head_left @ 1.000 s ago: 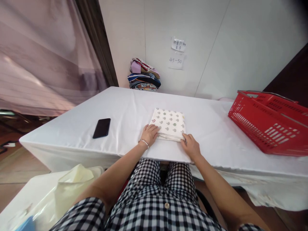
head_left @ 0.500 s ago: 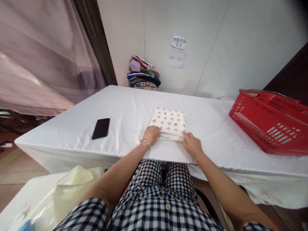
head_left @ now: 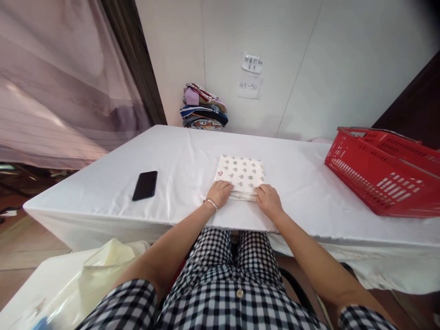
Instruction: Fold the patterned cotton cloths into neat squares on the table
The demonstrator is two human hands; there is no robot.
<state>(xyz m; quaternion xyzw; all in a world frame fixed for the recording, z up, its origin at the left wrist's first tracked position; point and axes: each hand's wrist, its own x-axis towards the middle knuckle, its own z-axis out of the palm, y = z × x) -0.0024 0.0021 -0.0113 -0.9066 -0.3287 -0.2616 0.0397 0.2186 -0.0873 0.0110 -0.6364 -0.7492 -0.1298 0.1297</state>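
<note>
A folded white cloth [head_left: 240, 172] with small grey, green and red prints lies flat on the white-covered table [head_left: 185, 178] in front of me. Its layered edge faces my body. My left hand [head_left: 221, 192] grips the near left corner, fingers on top and thumb out of sight; a bracelet circles that wrist. At the near right corner, my right hand [head_left: 268, 198] holds the same edge, its fingertips resting on the upper layer. Both thumbs and the undersides of the corners are hidden.
A black phone [head_left: 145, 185] lies on the table to the left. At the right end stands a red plastic basket [head_left: 373, 176]. Folded fabrics [head_left: 204, 110] are stacked against the wall behind. A pale yellow bag [head_left: 103, 270] sits on a white surface at lower left.
My right hand has shifted inward to the left along the cloth's near edge. My left hand has moved slightly right, its fingers further over the corner. The cloth stays in place.
</note>
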